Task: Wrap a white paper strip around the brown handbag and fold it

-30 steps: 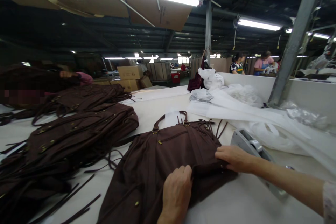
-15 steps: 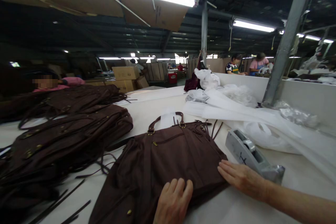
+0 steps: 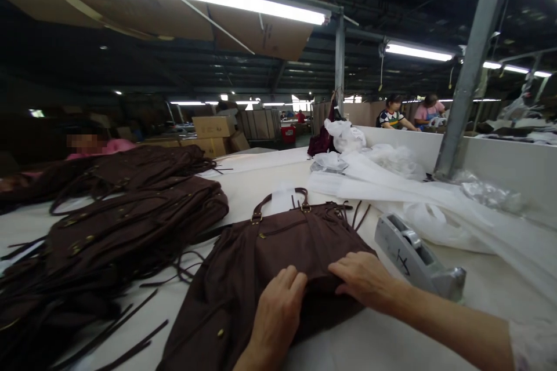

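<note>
A dark brown handbag [image 3: 278, 255] lies on the white table in front of me, its looped handle pointing away and a zipper across its upper part. My left hand [image 3: 281, 307] grips the fabric near the bag's lower edge, fingers curled over it. To the right, my right hand [image 3: 361, 278] pinches the same edge between thumb and fingers. Between and below both hands the edge is raised and its underside is in shadow. A grey tape dispenser [image 3: 418, 258] stands just beyond my right forearm.
More brown bags [image 3: 134, 220] are heaped on the left, with loose straps [image 3: 130, 353] before them. White plastic sheeting [image 3: 391, 185] spreads across the back right by a metal post [image 3: 474, 69]. A co-worker [image 3: 100, 145] is behind the heap; two people [image 3: 394, 113] work farther off.
My right hand has moved left and inward from the bag's right side onto its lower edge. My left hand has shifted slightly up and away, and the edge is now lifted.
</note>
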The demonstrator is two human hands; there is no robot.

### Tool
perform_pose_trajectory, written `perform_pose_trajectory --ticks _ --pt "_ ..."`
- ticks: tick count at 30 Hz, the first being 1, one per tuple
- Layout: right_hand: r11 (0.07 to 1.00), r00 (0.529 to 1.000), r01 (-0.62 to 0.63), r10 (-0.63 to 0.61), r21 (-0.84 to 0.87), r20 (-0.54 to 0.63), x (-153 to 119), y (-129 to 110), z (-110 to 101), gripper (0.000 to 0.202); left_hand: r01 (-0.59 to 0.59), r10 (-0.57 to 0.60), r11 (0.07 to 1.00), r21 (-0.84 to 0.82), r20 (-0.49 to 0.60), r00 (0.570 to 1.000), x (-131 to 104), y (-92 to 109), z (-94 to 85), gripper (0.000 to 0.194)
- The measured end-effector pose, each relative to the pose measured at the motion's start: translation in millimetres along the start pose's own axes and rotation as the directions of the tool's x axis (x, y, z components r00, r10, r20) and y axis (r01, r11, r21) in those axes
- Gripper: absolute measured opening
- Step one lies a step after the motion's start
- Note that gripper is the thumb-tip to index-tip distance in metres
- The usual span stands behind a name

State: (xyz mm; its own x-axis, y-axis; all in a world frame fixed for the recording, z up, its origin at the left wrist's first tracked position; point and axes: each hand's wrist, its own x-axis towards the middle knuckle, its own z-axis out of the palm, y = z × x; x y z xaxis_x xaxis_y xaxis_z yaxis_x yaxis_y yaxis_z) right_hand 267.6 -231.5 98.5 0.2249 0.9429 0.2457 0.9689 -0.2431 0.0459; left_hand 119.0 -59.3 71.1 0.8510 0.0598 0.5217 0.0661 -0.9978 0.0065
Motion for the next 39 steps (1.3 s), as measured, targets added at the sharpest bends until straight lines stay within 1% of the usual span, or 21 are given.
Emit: perform_pose_trajectory --ticks 2,4,6,7,9,12,14,15,16,18,20,21,24,26,28,29,31,32,34,37,39 --pt "0.997 0.998 0.059 -0.059 -0.042 -0.002 7 -3 12 0.008 -0.024 0.022 0.995 0.100 0.027 0.999 -4 1 1.5 0.011" --pt "0.977 0.976 0.203 -0.207 -0.064 -0.063 1 -3 32 0.018 -0.083 0.069 0.989 0.124 0.108 0.992 -12 4 1.8 0.012" --pt "0.945 0.935 0.319 -0.326 -0.072 -0.140 -13 1 53 0.033 -0.145 0.125 0.985 0.097 0.191 0.974 -21 9 1.3 0.013" --pt "0.940 0.924 0.337 -0.342 -0.061 -0.168 -20 4 61 0.039 -0.165 0.144 0.983 0.080 0.219 0.965 -26 10 1.0 0.012" --pt "0.952 0.941 0.306 -0.304 -0.007 -0.150 -32 9 71 0.046 -0.167 0.144 0.983 0.074 0.246 0.958 -34 11 1.1 0.010" --pt "0.960 0.964 0.259 -0.264 0.110 0.037 -35 11 63 0.060 -0.158 0.127 0.981 0.110 0.242 0.962 -43 11 3.8 0.023" --pt "0.956 0.950 0.220 -0.255 0.194 0.180 -29 5 48 0.078 -0.162 0.126 0.978 0.133 0.242 0.962 -47 14 6.4 0.032" --pt "0.950 0.941 0.206 -0.258 0.234 0.220 -24 -1 41 0.087 -0.158 0.121 0.978 0.133 0.251 0.960 -48 16 7.0 0.031" --pt "0.939 0.935 0.202 -0.270 0.277 0.230 -19 -9 35 0.092 -0.141 0.106 0.982 0.123 0.259 0.960 -47 20 6.6 0.029" --pt "0.900 0.934 0.216 -0.303 0.378 0.188 -9 -25 32 0.093 -0.072 0.052 0.995 0.063 0.272 0.961 -44 25 0.7 0.022" --pt "0.855 0.941 0.216 -0.311 0.471 0.133 -1 -37 40 0.082 0.026 -0.011 0.998 -0.051 0.290 0.957 -41 26 -14.3 0.019" --pt "0.840 0.950 0.191 -0.287 0.508 0.118 2 -41 47 0.073 0.082 -0.045 0.990 -0.115 0.294 0.955 -42 22 -25.3 0.023" --pt "0.797 0.986 0.068 -0.147 0.600 0.084 4 -41 73 0.050 0.235 -0.172 0.946 -0.221 0.272 0.947 -56 -4 -67.2 0.037" --pt "0.751 0.996 0.025 -0.072 0.660 0.044 1 -37 85 0.043 0.353 -0.305 0.920 -0.173 0.250 0.919 -73 -30 -95.8 0.033" --pt "0.718 0.999 0.030 -0.046 0.695 0.005 -3 -35 92 0.041 0.474 -0.441 0.877 -0.081 0.253 0.861 -87 -55 -119.0 0.031" --pt "0.709 0.999 0.040 -0.043 0.704 -0.013 -4 -36 94 0.041 0.503 -0.480 0.864 -0.020 0.268 0.835 -90 -64 -127.2 0.033" --pt "0.702 0.998 0.060 -0.045 0.710 -0.040 -5 -38 97 0.042 0.494 -0.503 0.862 0.113 0.316 0.804 -87 -74 -134.3 0.032" --pt "0.702 0.997 0.072 -0.052 0.708 -0.050 -5 -39 98 0.042 0.467 -0.496 0.868 0.169 0.342 0.798 -82 -74 -132.8 0.029" --pt "0.708 0.995 0.100 -0.076 0.699 -0.065 -4 -41 98 0.043 0.428 -0.487 0.873 0.233 0.376 0.789 -67 -69 -120.3 0.022" --pt "0.725 0.992 0.127 -0.104 0.676 -0.075 -2 -42 96 0.044 0.436 -0.492 0.870 0.229 0.392 0.777 -51 -56 -87.8 0.016" --pt "0.734 0.990 0.140 -0.122 0.665 -0.073 -2 -42 94 0.044 0.466 -0.514 0.858 0.216 0.380 0.769 -52 -53 -68.9 0.016"
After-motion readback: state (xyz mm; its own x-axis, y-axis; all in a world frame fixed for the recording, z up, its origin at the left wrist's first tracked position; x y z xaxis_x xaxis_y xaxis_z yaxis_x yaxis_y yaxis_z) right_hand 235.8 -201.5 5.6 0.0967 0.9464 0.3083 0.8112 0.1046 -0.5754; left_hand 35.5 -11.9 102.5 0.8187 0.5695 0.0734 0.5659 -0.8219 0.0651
